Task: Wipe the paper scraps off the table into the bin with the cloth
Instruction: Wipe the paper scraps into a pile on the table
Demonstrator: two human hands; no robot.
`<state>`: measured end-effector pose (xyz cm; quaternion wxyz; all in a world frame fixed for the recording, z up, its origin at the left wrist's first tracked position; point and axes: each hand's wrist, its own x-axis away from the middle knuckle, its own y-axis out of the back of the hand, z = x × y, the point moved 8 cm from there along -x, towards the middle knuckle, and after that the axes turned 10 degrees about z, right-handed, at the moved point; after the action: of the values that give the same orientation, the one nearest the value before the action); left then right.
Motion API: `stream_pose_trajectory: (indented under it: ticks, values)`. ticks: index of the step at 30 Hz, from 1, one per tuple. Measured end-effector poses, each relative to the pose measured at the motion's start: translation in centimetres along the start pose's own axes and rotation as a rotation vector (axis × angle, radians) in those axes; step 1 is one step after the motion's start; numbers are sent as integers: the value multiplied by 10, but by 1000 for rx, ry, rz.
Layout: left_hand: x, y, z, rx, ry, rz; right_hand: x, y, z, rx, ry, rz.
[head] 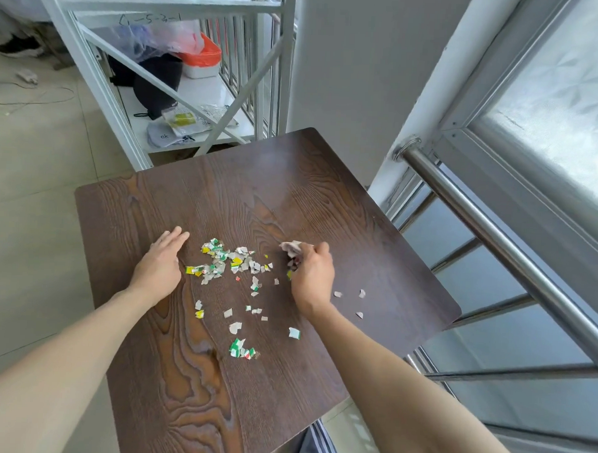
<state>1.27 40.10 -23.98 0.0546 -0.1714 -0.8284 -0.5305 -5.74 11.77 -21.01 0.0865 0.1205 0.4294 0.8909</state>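
Several small green, yellow and grey paper scraps (227, 261) lie scattered on the dark wooden table (292, 191), densest in the middle, with more strewn toward the near edge (241, 348). My left hand (160, 263) lies flat and open on the table, just left of the main heap. My right hand (311, 274) is curled at the heap's right side, shut on a bunch of greyish scraps (291, 248) that stick out above its fingers. No cloth and no bin are in view.
A white metal rack (180, 84) with bags and a black pouch stands behind the table's far left corner. A steel handrail (496, 235) and a window run along the right. Tiled floor lies to the left.
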Motion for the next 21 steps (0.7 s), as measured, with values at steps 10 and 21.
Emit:
stream_pose_trajectory:
  ticks: [10, 21]
  values:
    - [25, -2, 0, 12, -13, 16, 17, 14, 24, -39, 105, -37]
    - [55, -8, 6, 51, 10, -28, 3, 52, -53, 163, -153, -56]
